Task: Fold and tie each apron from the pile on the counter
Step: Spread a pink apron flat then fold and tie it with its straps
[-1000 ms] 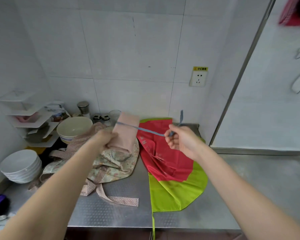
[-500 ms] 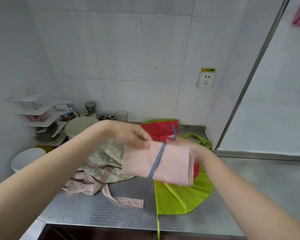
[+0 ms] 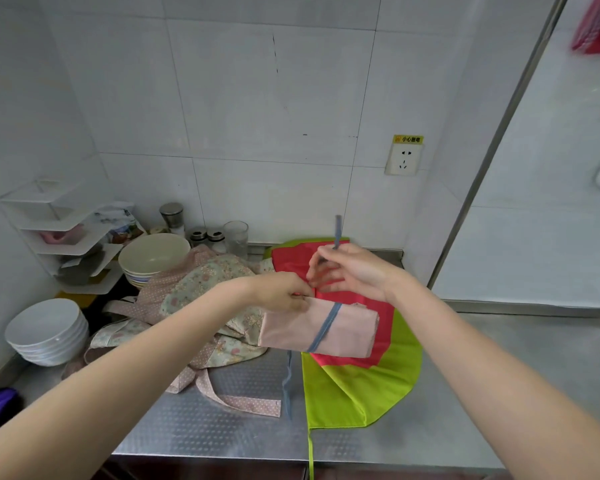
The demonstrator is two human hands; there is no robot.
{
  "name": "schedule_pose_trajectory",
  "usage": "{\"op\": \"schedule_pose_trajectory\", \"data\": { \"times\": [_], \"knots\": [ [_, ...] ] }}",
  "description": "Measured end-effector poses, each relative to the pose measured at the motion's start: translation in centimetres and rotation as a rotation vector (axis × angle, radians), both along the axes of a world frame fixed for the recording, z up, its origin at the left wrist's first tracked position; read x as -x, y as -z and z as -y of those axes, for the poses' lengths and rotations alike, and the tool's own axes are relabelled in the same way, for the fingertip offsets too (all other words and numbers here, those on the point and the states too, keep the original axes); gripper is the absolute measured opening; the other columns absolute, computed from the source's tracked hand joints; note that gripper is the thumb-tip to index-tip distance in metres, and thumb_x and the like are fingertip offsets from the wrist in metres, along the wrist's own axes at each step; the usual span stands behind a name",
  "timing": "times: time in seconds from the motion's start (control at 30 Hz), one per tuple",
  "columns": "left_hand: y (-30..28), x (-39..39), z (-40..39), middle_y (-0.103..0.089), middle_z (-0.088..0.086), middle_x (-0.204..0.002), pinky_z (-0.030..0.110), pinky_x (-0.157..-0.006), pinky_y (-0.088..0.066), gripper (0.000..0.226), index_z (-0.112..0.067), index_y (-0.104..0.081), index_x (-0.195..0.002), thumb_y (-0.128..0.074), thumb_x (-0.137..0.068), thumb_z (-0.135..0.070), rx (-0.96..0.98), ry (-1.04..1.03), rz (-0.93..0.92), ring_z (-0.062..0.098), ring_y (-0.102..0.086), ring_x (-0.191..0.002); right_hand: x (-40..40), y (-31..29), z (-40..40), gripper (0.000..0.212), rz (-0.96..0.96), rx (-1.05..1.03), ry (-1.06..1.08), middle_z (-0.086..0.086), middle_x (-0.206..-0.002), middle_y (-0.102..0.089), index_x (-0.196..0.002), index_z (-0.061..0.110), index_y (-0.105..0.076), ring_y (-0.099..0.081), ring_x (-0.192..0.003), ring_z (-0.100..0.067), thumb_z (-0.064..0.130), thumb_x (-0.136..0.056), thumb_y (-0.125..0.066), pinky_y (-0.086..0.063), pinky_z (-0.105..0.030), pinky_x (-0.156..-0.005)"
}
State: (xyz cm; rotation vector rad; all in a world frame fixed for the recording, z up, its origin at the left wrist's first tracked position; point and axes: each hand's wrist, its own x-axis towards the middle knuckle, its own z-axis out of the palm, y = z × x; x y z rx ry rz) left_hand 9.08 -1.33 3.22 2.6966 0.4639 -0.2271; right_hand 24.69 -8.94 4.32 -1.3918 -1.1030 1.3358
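pink apron (image 3: 317, 329): folded, held above worktop (image 3: 222, 420)
left hand (image 3: 279, 295): fingers pinch bundle's top edge
right hand (image 3: 352, 271): fingers pinch blue strap (image 3: 324, 328)
risk: strap slackens, wrap slips, bundle unfolds

Materials: mostly cloth on embossed steel.
Counter (image 3: 222, 424) is brushed metal with a dimpled, semi-matt texture. Pink apron (image 3: 347, 327) pinched by the left hand (image 3: 284, 294) is matt woven cloth; its blue strap (image 3: 323, 329) is flat fabric tape. Floral apron (image 3: 201, 289) left of the grip is soft printed cotton. Red-and-green apron (image 3: 361, 386) beneath looks smooth, slightly sheeny synthetic. Bowls (image 3: 45, 332) are glossy ceramic; wall tiles (image 3: 257, 98) glazed.
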Motion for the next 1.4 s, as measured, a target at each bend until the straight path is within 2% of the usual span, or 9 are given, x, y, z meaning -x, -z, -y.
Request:
{"op": "schedule_pose_trajectory", "data": {
  "times": [0.1,0.17,0.3,0.5,0.77,0.9,1.1,1.23,1.4],
  "knots": [
    [0.6,0.6,-0.4,-0.054,0.010,-0.081,0.027,-0.063,-0.032,0.019,0.002,-0.062,-0.088,-0.048,-0.093,-0.009,-0.010,-0.036,0.048,0.018,-0.046,-0.074,-0.1,0.1,-0.1,0.012,0.332,0.072,0.021,-0.003,-0.079,-0.067,-0.089,0.012,-0.062,-0.061,-0.067,-0.014,0.024,-0.091,-0.059,-0.048,-0.021,-0.057],
    [0.8,0.9,-0.7,-0.064,0.010,-0.094,0.029,-0.073,-0.039,0.021,0.001,-0.065,-0.101,-0.049,-0.093,-0.009,-0.007,-0.061,0.049,0.022,-0.056,-0.085,0.0,0.4,0.0,0.021,0.577,0.196,-0.121,0.005,-0.060,-0.060,-0.069,0.013,-0.065,-0.049,-0.055,-0.009,0.025,-0.086,-0.067,-0.037,-0.018,-0.048],
    [0.6,1.2,-0.3,-0.066,0.008,-0.112,0.025,-0.085,-0.041,0.024,-0.005,-0.064,-0.113,-0.052,-0.093,-0.010,0.048,-0.054,0.030,0.015,-0.056,-0.094,0.6,0.2,0.1,0.017,0.618,0.256,-0.220,0.001,-0.058,-0.044,-0.064,0.010,-0.066,-0.036,-0.054,-0.010,0.016,-0.077,-0.075,-0.031,-0.022,-0.048],
    [-0.3,1.9,-1.0,-0.066,0.011,-0.111,0.002,-0.074,-0.037,0.023,-0.003,-0.064,-0.112,-0.053,-0.093,-0.005,0.186,-0.050,0.068,-0.013,-0.052,-0.075,0.5,-1.0,0.8,0.023,0.167,0.284,-0.132,0.000,-0.058,-0.047,-0.066,0.011,-0.049,-0.029,-0.039,-0.003,0.005,-0.089,-0.051,-0.017,-0.013,-0.032],
    [-1.9,0.8,-0.6,-0.067,0.003,-0.110,0.003,-0.069,-0.033,0.024,-0.007,-0.065,-0.112,-0.053,-0.092,-0.008,0.023,0.012,0.028,0.004,-0.051,-0.090,-0.2,-3.3,0.7,0.021,-0.238,0.047,0.032,0.006,-0.053,-0.046,-0.074,0.012,-0.050,-0.026,-0.035,0.000,0.011,-0.095,-0.046,-0.013,-0.013,-0.034],
    [-0.9,0.4,-0.3,-0.067,0.010,-0.109,0.021,-0.075,-0.036,0.024,-0.004,-0.065,-0.110,-0.051,-0.092,-0.007,-0.073,0.038,-0.059,0.019,-0.057,-0.094,0.5,-6.5,0.2,0.017,-0.230,-0.075,-0.071,0.002,-0.061,-0.051,-0.081,0.005,-0.053,-0.033,-0.040,-0.001,0.005,-0.095,-0.044,-0.021,-0.011,-0.035],
    [0.5,0.1,0.1,-0.066,0.007,-0.113,0.023,-0.077,-0.038,0.027,-0.007,-0.065,-0.115,-0.050,-0.093,-0.007,-0.048,0.059,-0.139,0.022,-0.058,-0.101,1.7,-11.9,-1.7,0.019,-0.494,-0.315,0.016,0.003,-0.053,-0.050,-0.085,0.006,-0.054,-0.042,-0.041,-0.004,0.005,-0.097,-0.039,-0.033,-0.012,-0.037],
    [1.5,1.4,-0.3,-0.067,0.007,-0.113,0.012,-0.080,-0.043,0.026,-0.007,-0.065,-0.116,-0.053,-0.093,-0.008,0.279,-0.025,-0.003,0.007,-0.059,-0.094,1.2,-13.2,-3.0,0.028,-0.396,-0.416,0.168,-0.003,-0.058,-0.058,-0.081,0.003,-0.059,-0.054,-0.049,-0.012,0.012,-0.100,-0.040,-0.048,-0.019,-0.047],
    [1.1,4.0,-1.0,-0.071,0.001,-0.101,0.024,-0.084,-0.052,0.035,-0.015,-0.072,-0.102,-0.079,-0.071,-0.029,1.157,-0.252,0.499,0.011,-0.066,-0.092,-2.4,-9.0,-2.7,0.030,-0.247,-0.354,0.334,-0.007,-0.062,-0.063,-0.090,0.000,-0.056,-0.060,-0.059,-0.017,0.018,-0.102,-0.035,-0.054,-0.021,-0.055]
  ]
}}
